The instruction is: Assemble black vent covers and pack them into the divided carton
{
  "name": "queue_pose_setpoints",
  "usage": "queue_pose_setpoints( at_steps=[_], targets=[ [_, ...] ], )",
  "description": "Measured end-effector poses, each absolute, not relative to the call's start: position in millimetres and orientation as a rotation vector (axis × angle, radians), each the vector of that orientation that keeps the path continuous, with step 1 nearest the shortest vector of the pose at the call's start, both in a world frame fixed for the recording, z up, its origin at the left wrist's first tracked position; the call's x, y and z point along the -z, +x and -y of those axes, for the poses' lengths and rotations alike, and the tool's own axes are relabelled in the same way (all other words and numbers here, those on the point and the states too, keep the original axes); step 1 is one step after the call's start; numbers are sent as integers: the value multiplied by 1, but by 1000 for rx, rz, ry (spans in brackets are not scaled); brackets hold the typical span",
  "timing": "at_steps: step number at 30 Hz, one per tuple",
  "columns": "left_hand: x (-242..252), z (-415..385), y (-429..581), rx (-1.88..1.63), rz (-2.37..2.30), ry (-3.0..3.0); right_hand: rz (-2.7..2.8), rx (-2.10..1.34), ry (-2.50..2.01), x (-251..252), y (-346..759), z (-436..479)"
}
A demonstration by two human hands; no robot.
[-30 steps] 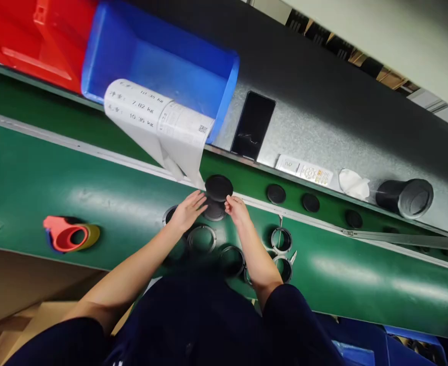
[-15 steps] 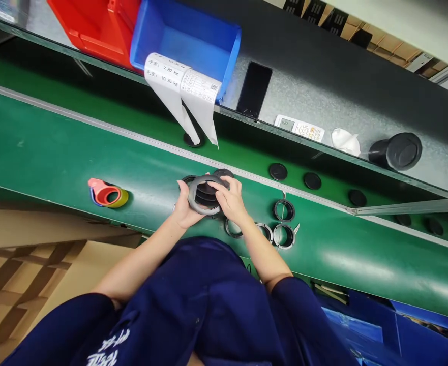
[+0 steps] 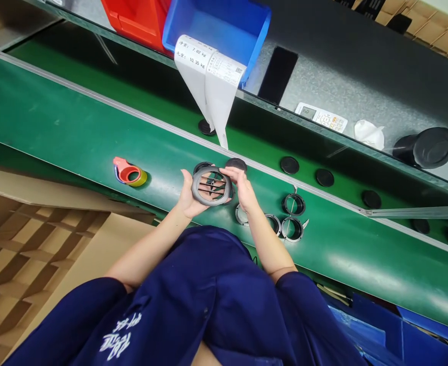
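A round grey air vent (image 3: 198, 195) with slanted black slats is held up in front of me. My left hand (image 3: 189, 195) cradles it from the left and beneath, the thumb raised beside the rim. With its fingers on the upper right rim, my right hand (image 3: 242, 189) also grips the vent. Skin shows through the gaps between the slats. On the green bench just behind are a black round part (image 3: 236, 163) and another dark round part (image 3: 202, 166), partly hidden by the vent. Black rings (image 3: 293, 229) lie right of my right hand.
A roll of coloured tape (image 3: 142, 178) lies on the green bench (image 3: 75, 132) to the left. Black discs (image 3: 325, 177) line the far strip. The shelf above carries a blue bin (image 3: 260, 38), printed labels (image 3: 195, 56), a phone (image 3: 279, 75) and a remote (image 3: 323, 118). A divided carton (image 3: 105, 244) stands lower left.
The vent has turned so that its slats stand open and let the hand show through. My right fingers have moved from inside the opening to the rim. The camera view has shifted left.
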State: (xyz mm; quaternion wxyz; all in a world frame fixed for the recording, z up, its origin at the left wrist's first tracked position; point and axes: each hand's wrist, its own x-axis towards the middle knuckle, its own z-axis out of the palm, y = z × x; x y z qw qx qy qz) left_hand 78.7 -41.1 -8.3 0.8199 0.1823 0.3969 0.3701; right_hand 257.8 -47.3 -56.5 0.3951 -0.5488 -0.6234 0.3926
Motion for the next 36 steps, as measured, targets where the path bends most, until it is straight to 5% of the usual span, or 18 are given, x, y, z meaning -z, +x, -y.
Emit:
queue_pose_setpoints(
  at_steps=[7,13,20,28,32,36],
  targets=[
    [45,39,56,-689,-1036,328,2265,-885,-1222,70,213,70],
    [71,32,27,-632,-1178,268,2258,-1172,-1420,105,175,28],
    [105,9,-49,-837,-1637,238,2315,-1009,-1880,162,131,-66],
    [129,-84,-41,-828,-1943,1165,2128,-943,-1923,189,116,-118],
    [163,-131,-3,-519,-1746,1954,1703,-735,-2083,202,151,-148],
    [207,-136,14,-284,-1585,2119,1730,-744,-2009,216,171,-207]
  ],
)
